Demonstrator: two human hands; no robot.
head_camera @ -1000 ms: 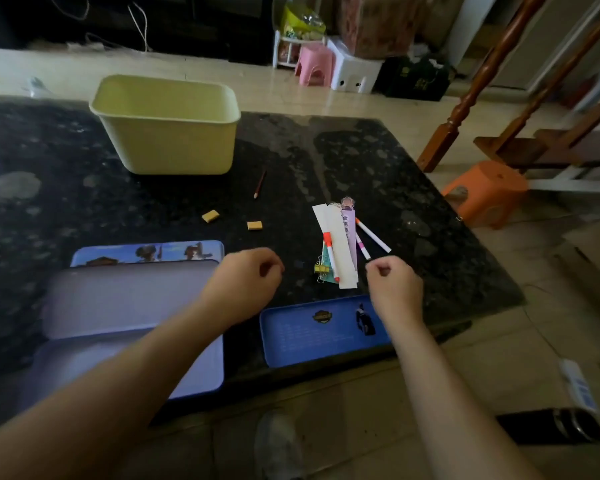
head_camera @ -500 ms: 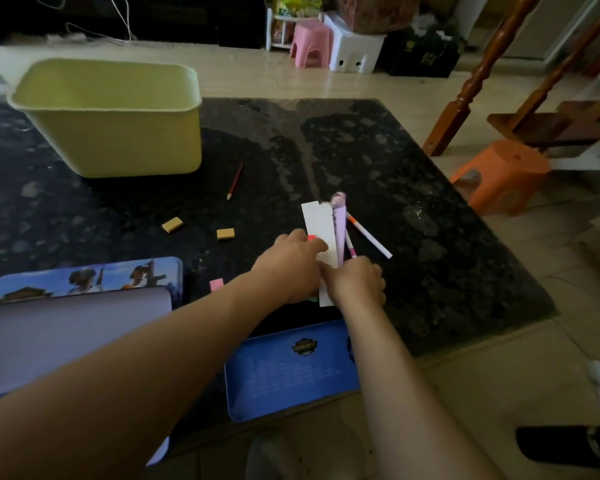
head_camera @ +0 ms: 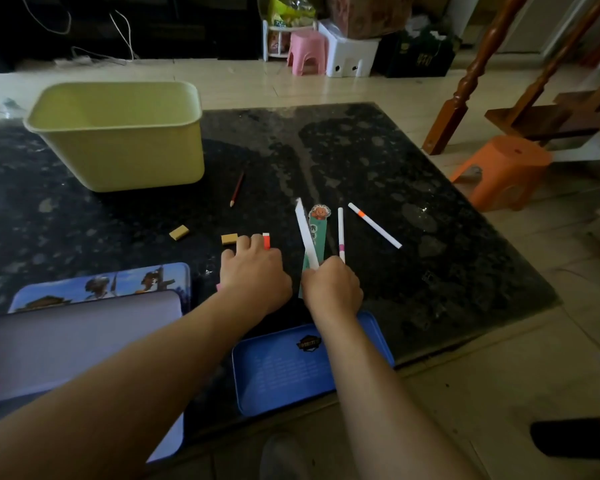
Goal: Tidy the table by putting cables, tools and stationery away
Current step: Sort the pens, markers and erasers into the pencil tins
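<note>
- Blue pencil tin (head_camera: 284,375) lies just nearer than both grips.
- Right hand (head_camera: 331,289) pinches a white paper strip (head_camera: 305,230) and green bookmark (head_camera: 316,233); left hand (head_camera: 253,275) curls over an orange marker (head_camera: 266,241).
- Step: gathering stationery. The next move probably calls for carrying these back into the tin.

Pens: pink-banded pen (head_camera: 341,233) and orange-banded pen (head_camera: 374,225), both white, flat right of the table's middle.
White strip (head_camera: 305,233): raised on edge (near end hidden), beside green bookmark (head_camera: 317,233).
Red pencil (head_camera: 237,188), tan erasers (head_camera: 179,233) (head_camera: 229,239): loose, mid-table.
</note>
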